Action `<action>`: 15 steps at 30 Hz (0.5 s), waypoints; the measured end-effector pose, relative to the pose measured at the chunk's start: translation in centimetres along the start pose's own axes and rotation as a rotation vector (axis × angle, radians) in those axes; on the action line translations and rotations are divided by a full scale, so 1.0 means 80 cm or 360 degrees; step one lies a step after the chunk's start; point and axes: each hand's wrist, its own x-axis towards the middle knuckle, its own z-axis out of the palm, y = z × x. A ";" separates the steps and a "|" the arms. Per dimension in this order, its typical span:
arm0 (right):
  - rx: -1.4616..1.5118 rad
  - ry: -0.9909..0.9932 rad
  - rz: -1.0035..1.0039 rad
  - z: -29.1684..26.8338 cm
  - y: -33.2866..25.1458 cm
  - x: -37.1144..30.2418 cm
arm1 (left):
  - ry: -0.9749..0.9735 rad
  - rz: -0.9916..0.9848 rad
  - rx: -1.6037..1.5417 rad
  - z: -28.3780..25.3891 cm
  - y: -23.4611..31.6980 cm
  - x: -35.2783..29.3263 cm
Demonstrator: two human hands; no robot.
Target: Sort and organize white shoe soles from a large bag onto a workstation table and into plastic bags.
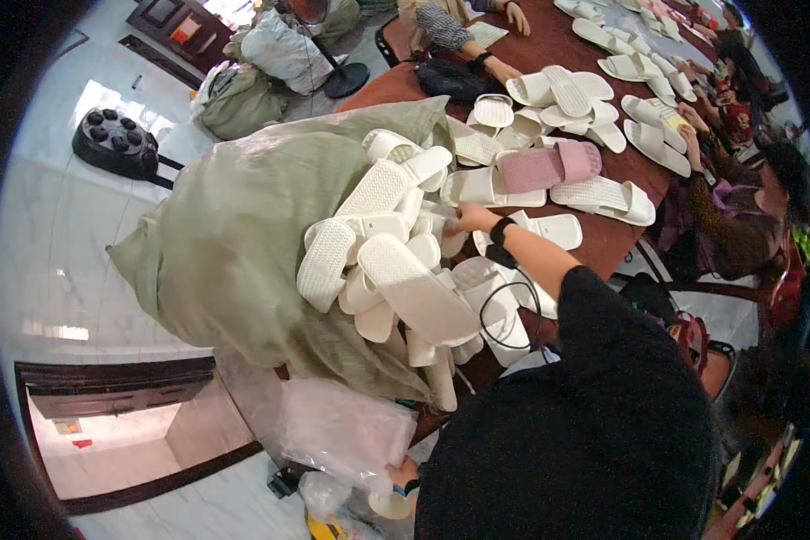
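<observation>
My right hand, with a dark band at the wrist, reaches into the heap of slippers with its fingers closed. What lies in its fingertips is blurred and pale. White slippers spill from the mouth of a large green woven sack and overlap in a loose pile. Just beyond the hand, a pink slipper rests on white ones. Low in the view, my left hand grips the edge of a clear plastic bag, which looks stacked or folded; part of that hand is hidden by my black sleeve.
A brown-red table holds rows of white slippers. Across it are another person's hands and more people along the right. A stool, filled sacks and a stand's round black base occupy the floor. A thin black cable loop hangs near my right arm.
</observation>
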 end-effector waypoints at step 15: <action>-0.0338 0.0183 -0.1120 -0.279 -0.253 -0.132 | 0.0041 -0.0010 0.0158 0.042 0.019 0.009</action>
